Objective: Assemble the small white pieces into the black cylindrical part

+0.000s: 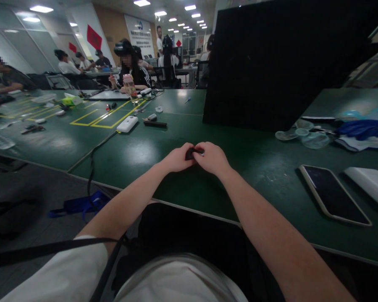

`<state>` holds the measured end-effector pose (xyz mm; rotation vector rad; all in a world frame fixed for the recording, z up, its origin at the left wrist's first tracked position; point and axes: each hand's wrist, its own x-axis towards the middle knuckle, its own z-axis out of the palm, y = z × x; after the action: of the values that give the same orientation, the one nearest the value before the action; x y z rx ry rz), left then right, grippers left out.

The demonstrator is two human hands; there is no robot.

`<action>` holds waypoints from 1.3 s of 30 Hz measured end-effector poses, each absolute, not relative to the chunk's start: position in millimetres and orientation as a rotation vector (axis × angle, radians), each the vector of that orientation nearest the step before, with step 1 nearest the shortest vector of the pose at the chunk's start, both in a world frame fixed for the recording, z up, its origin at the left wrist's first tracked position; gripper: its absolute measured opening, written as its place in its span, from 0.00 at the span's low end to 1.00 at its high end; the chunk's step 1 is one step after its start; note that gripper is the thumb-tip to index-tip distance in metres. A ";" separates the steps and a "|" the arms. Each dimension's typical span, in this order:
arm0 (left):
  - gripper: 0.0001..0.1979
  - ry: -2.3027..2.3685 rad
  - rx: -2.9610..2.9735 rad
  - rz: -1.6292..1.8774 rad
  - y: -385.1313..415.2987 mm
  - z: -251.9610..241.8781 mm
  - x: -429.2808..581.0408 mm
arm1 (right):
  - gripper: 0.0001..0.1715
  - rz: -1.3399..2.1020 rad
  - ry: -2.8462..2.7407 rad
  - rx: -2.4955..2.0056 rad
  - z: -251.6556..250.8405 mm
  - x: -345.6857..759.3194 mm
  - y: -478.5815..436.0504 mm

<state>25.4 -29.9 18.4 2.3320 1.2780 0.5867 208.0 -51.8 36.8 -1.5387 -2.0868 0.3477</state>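
Observation:
Both hands meet above the green tabletop, close to its front edge. My left hand [180,158] is closed, its fingers wrapped round a small dark object [190,153]. From the other side my right hand [212,157] pinches the same object, its thumb pressed against it. A small pale, shiny bit shows by the right thumb. Fingers cover most of the object, so its kind cannot be made out. Beyond the hands, a dark bar-shaped piece [155,124] and a little whitish piece [152,117] lie on the table.
A large black panel [258,63] stands at the back right. To the right lie a phone [335,195], a white device [371,184] and clear plastic pieces [311,134]. A white box [127,124] with a cable sits left; a bottle [130,89] stands behind it. Several people sit farther back.

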 end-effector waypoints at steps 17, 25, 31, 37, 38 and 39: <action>0.27 1.293 2.329 0.570 -31.8 20.9 25.8 | 0.15 0.396 -2.083 -1.555 38.0 207.8 -53.7; 0.27 1.300 2.340 0.571 -32.1 19.6 25.8 | 0.15 0.376 -2.088 -1.564 39.5 206.8 -53.6; 0.27 1.292 2.349 0.584 -30.9 17.9 26.0 | 0.15 0.394 -2.102 -1.546 40.4 207.8 -54.0; 0.26 1.285 2.327 0.582 -30.6 18.6 25.2 | 0.14 0.382 -2.092 -1.529 36.9 208.7 -52.4; 0.26 1.282 2.325 0.581 -30.9 19.0 25.1 | 0.14 0.379 -2.090 -1.526 36.3 208.9 -52.0; 0.26 1.281 2.324 0.579 -31.2 19.4 25.1 | 0.14 0.378 -2.089 -1.523 35.8 209.1 -51.6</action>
<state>25.1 -31.2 19.4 2.3235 1.2805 0.5794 209.1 -51.6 35.8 -1.5227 -2.0885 0.3779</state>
